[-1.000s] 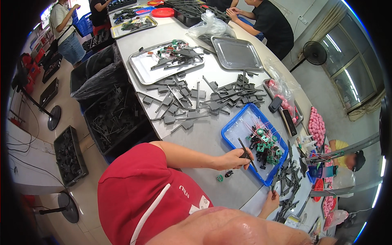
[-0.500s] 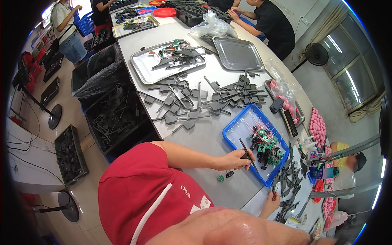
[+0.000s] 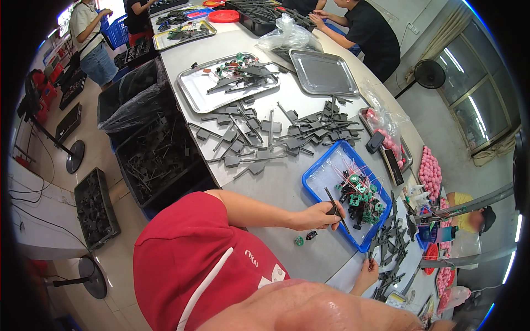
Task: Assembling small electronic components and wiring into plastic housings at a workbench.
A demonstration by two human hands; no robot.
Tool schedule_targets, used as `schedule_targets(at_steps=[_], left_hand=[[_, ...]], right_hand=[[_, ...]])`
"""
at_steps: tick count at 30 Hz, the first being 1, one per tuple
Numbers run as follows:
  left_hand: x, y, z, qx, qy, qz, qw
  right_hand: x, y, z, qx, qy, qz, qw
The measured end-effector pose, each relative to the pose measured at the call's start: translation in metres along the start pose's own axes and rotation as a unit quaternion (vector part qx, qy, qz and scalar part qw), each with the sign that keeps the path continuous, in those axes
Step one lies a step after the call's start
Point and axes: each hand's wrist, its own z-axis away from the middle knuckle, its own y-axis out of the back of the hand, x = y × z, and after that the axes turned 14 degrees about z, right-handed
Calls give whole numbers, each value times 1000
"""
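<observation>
My left hand (image 3: 321,216) is closed on a long thin black plastic part (image 3: 332,199), held at the near left edge of a blue tray (image 3: 312,190). In that tray lies a tangle of green circuit boards (image 3: 361,199) with black pieces and thin red and white wires. My right hand (image 3: 366,275) is pinched at the near end of a pile of black plastic parts (image 3: 391,243); a small dark piece seems to show at its fingertips, too small to name. Beside my left hand, a small round green part (image 3: 299,241) and a small black part (image 3: 311,234) rest on the table.
Grey plastic parts (image 3: 270,127) spread across the table behind the blue tray. Farther back are a white tray (image 3: 193,91) and a grey metal tray (image 3: 323,74). A black bin (image 3: 157,160) stands left of the table. Pink balls (image 3: 429,171) lie right. Other people work nearby.
</observation>
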Motion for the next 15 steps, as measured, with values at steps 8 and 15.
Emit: schedule_targets(at_steps=[8, 15], left_hand=[[-1, -1, 0, -1, 0, -10, 1000], [-1, 0, 0, -1, 0, 6, 1000]], right_hand=[[0, 2, 1, -1, -2, 18, 1000], [-1, 1, -1, -1, 3, 13, 1000]])
